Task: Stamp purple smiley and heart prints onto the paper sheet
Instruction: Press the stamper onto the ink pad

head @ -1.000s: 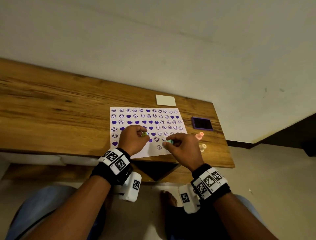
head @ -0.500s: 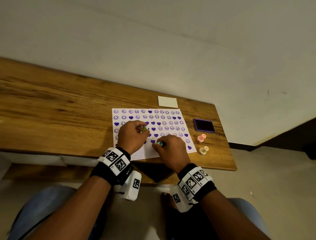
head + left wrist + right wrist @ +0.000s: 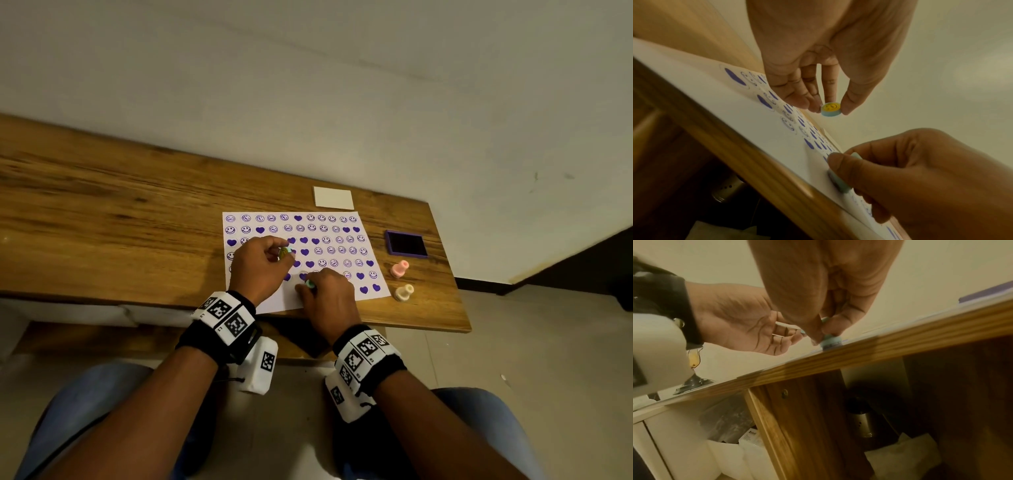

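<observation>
With the right hand (image 3: 325, 298) pinching a teal stamp (image 3: 838, 181) down on the near edge of the paper sheet (image 3: 342, 257) and the left hand (image 3: 260, 270) pinching a yellow-topped stamp (image 3: 830, 109) just above it, a small sideways slip could probably smear the print.

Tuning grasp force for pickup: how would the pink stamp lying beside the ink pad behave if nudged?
The pink stamp lies tipped on the table, round in section, so it would probably roll. It looks small and plastic, likely light and stiff. The narrow neck probably suits a pinch.
</observation>
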`<state>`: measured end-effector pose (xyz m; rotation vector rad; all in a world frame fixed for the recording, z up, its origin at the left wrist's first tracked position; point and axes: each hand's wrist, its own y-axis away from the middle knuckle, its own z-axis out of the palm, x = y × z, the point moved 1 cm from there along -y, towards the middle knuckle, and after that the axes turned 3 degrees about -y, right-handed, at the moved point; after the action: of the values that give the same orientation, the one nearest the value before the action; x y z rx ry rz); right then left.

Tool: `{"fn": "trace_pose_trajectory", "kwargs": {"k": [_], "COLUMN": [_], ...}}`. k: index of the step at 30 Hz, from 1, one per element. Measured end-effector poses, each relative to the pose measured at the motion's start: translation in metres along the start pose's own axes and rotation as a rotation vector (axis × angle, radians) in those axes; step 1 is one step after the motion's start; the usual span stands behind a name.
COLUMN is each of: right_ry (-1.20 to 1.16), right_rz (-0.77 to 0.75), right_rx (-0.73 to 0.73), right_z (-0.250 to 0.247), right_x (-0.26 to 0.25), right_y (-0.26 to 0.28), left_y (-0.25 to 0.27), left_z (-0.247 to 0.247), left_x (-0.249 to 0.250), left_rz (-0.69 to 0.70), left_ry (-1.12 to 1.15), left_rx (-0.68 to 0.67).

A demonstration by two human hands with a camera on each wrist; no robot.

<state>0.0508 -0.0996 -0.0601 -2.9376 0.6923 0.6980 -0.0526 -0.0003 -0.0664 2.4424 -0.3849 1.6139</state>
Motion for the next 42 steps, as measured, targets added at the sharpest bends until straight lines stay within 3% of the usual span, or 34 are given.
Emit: {"fn": "trace_pose_trajectory", "kwargs": {"k": [10, 15, 23, 30, 42], "right_ry": [-0.058, -0.438, -0.622, -1.032, -1.135], "right_rz": [0.09, 0.139, 0.145, 0.178, 0.154], "right_rx": [-0.029, 0.332, 0.209, 0.159, 0.146], "right_z": [-0.01, -0.046, -0.058, -0.047, -0.048], "right_x": [-0.008, 0.013, 0.056, 0.048, 0.043], "right_y": [-0.003, -0.008, 0.008, 0.007, 0.0], "left_y": [0.001, -0.003, 0.005, 0.019, 0.024], "left_z": [-0.004, -0.009, 0.005, 0.019, 0.025], "left_x": [0.0, -0.001, 0.011, 0.028, 0.03], "left_rz": [-0.013, -0.024, 0.026, -0.006, -0.004], "left_ry": [0.04, 0.051, 0.044, 0.32, 0.417], "left_rx": [-0.037, -0.02, -0.108, -0.3, -0.372]}}
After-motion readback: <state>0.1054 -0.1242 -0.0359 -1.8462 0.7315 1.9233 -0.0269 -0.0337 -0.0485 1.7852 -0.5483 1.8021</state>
